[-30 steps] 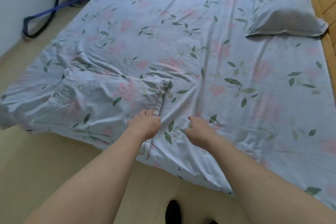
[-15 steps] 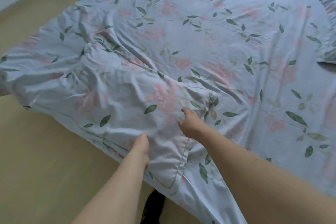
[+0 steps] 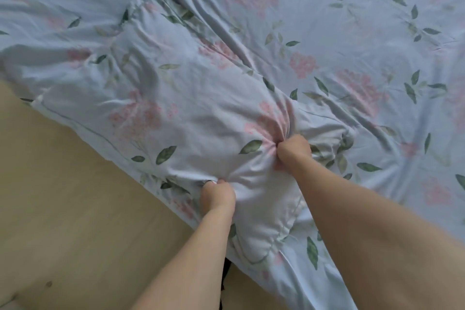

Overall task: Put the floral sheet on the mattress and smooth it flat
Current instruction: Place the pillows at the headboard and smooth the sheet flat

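1. Covering the mattress entirely, hiding it: floral sheet (image 3: 327, 40), rumpled near the edge.
2. Left hand (image 3: 218, 196): fingers curled, gripping the sheet's edge.
3. Right hand (image 3: 293, 151): fist clenched on bunched sheet.

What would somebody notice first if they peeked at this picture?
Probably the two fists in the middle: the left hand grips the floral sheet near the bed's edge, and the right hand bunches it a bit further in, so wrinkles fan out from it. The rumpled sheet fills most of the view, with tan floor at lower left.
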Demonstrator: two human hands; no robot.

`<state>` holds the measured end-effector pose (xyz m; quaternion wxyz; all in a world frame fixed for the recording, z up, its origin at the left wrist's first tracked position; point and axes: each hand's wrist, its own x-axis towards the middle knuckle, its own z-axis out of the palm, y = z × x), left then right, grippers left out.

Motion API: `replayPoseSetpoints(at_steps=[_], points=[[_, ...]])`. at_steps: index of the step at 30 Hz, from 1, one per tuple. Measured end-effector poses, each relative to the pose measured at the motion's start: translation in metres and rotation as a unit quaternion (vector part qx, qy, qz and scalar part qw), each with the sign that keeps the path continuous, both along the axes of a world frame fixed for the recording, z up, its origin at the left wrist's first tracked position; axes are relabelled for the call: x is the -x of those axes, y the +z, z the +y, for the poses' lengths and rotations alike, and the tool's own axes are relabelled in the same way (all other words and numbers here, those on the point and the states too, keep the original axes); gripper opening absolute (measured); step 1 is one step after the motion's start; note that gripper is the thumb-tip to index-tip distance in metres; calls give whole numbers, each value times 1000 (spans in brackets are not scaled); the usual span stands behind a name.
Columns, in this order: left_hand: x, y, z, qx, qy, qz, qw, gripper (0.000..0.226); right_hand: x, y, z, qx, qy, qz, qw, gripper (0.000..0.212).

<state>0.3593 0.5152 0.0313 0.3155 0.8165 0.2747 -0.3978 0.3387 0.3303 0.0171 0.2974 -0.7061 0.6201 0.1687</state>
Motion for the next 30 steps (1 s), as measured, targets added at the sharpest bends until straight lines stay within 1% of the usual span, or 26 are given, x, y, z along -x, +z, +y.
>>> replayPoseSetpoints(at_steps=[2, 3, 4, 7, 10, 11, 14, 16, 18, 20, 21, 22, 23, 25, 26, 27, 28, 29, 30], points=[[-1, 12, 2, -24, -107, -75, 991, 32, 1, 7, -1, -16, -12, -18, 1000, 26], [-2, 18, 2, -28, -133, -114, 984, 34, 1, 12, -2, -19, -12, -26, 999, 27], [-3, 26, -1, -25, -134, -145, 980, 34, 0, 17, -4, -20, -12, -35, 999, 30], [-10, 60, -16, 11, -82, -234, 969, 31, 0, 49, -17, -12, -2, -68, 998, 33], [-20, 108, -33, 39, -46, -319, 946, 29, -5, 92, -34, 8, 24, -82, 996, 36], [-22, 128, -39, 50, -39, -341, 938, 30, -6, 112, -40, 8, 14, -111, 994, 37], [-24, 185, -52, 71, -43, -390, 917, 32, -3, 168, -54, -40, -21, -210, 977, 34], [-19, 226, -65, 88, -56, -409, 907, 34, 14, 214, -70, -46, -39, -254, 965, 34], [-14, 258, -79, 104, -70, -419, 899, 34, 32, 251, -84, -40, -43, -258, 964, 36], [4, 299, -107, 122, -99, -426, 891, 30, 71, 296, -107, -24, -20, -219, 975, 38], [13, 315, -119, 126, -117, -425, 889, 27, 87, 314, -117, -7, -29, -203, 979, 37], [32, 337, -141, 132, -141, -428, 883, 25, 118, 343, -132, 36, -31, -195, 980, 35], [49, 354, -158, 139, -160, -425, 880, 27, 145, 369, -140, 74, -13, -176, 982, 36], [82, 382, -192, 147, -200, -416, 875, 35, 194, 408, -163, 114, 14, -143, 983, 40], [105, 393, -214, 162, -219, -410, 870, 37, 229, 429, -173, 117, 9, -128, 985, 41], [123, 401, -232, 192, -229, -400, 866, 36, 256, 441, -185, 126, 7, -133, 983, 39], [149, 409, -258, 223, -243, -393, 858, 33, 291, 457, -201, 129, -20, -141, 981, 37], [162, 413, -273, 252, -245, -383, 854, 29, 309, 461, -214, 133, -43, -170, 975, 37], [194, 419, -303, 282, -252, -376, 846, 27, 349, 474, -229, 139, -98, -207, 964, 38]])
